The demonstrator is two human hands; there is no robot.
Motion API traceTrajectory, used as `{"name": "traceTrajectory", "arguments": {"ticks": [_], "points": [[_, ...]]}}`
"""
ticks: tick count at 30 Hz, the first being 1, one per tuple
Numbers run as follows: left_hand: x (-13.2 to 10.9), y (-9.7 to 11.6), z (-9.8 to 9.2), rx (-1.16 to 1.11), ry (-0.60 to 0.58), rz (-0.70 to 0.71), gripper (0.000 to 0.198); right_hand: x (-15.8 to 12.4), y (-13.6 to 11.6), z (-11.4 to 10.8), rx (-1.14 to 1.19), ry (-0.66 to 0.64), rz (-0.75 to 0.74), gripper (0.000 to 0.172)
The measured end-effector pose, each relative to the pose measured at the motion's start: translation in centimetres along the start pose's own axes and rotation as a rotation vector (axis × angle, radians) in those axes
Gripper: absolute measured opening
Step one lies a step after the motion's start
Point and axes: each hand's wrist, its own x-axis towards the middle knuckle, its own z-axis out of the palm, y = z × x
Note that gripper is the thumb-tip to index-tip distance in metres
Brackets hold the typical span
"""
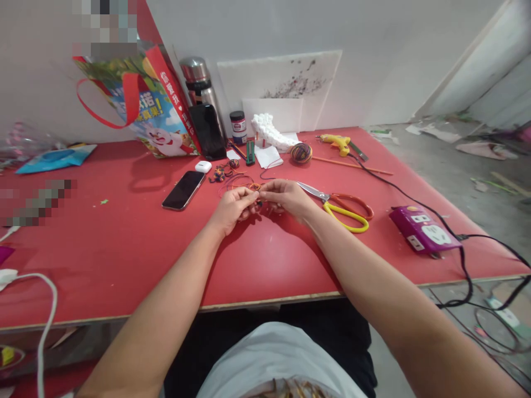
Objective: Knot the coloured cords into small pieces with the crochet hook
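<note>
A knotted yarn bundle point(218, 174) lay on a red table point(271, 265) beside loose strands point(252, 186) apparently unworked, as a left hand point(233, 209) and right hand point(287, 199) pinched a mostly hidden yarn piece point(259, 204) between their fingertips, seemingly partway done, with a wound yarn ball point(301, 153) and idle scissors point(326, 196) rightward

One red table point(124, 260), pale-edged; one grey-white wall point(390, 61) behind; grey floor point(431, 166), littered, right of my view; soft glare, I note, on the table.
</note>
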Motion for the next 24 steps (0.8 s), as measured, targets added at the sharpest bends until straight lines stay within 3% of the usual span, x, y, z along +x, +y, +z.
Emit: {"name": "traceTrajectory", "arguments": {"ticks": [4,11,14,19,24], "points": [[0.1,-0.2,-0.1,-0.008,-0.014,-0.004,0.030,0.0,0.1,-0.1,0.003,0.036,-0.015,0.038],[0.3,0.1,-0.3,-0.184,0.038,0.009,0.024,0.4,0.0,-0.7,-0.044,0.117,-0.045,0.021],[0.3,0.5,-0.5,-0.289,0.047,-0.003,0.023,0.2,-0.3,-0.6,-0.088,0.066,-0.004,0.023],[0.1,1.4,-0.3,-0.464,0.033,-0.033,0.031,-0.4,-0.4,0.3,-0.088,-0.073,0.045,0.043],[0.1,1.7,-0.2,-0.589,0.051,-0.043,0.033,-0.8,-0.5,0.6,-0.114,-0.162,0.064,0.032]]}}
